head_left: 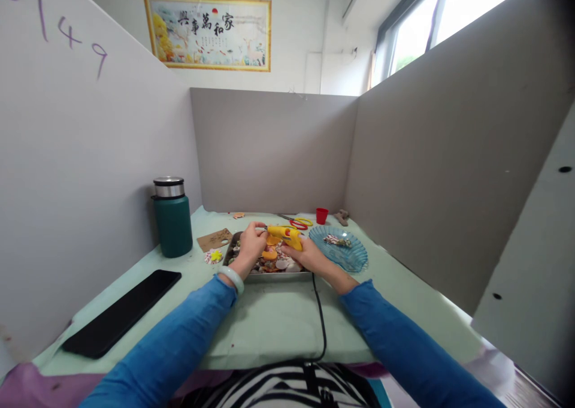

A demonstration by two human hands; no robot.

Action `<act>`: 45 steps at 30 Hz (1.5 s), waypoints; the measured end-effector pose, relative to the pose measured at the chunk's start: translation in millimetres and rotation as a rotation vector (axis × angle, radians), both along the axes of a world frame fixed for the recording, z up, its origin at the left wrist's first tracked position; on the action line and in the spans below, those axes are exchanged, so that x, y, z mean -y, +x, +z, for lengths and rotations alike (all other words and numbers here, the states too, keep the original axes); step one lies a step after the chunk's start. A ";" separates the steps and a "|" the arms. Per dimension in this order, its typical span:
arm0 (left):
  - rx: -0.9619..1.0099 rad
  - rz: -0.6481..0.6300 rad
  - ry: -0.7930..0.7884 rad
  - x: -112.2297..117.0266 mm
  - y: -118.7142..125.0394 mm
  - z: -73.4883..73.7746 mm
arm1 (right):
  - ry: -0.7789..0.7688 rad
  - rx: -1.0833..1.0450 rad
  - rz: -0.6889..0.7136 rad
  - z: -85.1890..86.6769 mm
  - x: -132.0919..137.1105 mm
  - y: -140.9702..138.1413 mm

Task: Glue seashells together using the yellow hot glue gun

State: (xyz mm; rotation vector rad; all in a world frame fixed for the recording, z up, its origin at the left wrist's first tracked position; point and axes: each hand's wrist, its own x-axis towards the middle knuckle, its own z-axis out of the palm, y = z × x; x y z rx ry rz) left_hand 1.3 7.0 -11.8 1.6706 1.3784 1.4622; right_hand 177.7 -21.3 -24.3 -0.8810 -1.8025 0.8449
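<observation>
My right hand (pixel 306 254) is wrapped round the handle of a yellow hot glue gun (pixel 284 234), whose nozzle points left. At that nozzle, my left hand (pixel 252 244) is closed with its fingertips pinched together; what lies between them, if anything, is too small to make out. Both hands are above a metal tray (pixel 274 278) filled with shells, pebbles and a few orange pieces (pixel 269 255). A black cord (pixel 321 318) runs from below my right hand to the table's front edge.
To the right is a blue glass plate (pixel 354 258) with small patterned pieces. Scissors (pixel 300 222) and a red cup (pixel 321 215) stand behind. On the left are a green bottle (pixel 173 225), a black phone (pixel 123 312) and a brown card (pixel 214 240). Grey partitions (pixel 274 150) enclose the table.
</observation>
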 end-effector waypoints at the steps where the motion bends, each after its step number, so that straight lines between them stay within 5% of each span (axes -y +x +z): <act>1: 0.002 -0.001 0.000 0.3 0.0 0.3 | -0.001 0.000 0.001 0.0 0.0 -0.1; 45: -0.028 0.042 -0.009 -2.4 -0.8 -1.7 | 0.043 0.044 -0.033 -2.4 -3.6 0.7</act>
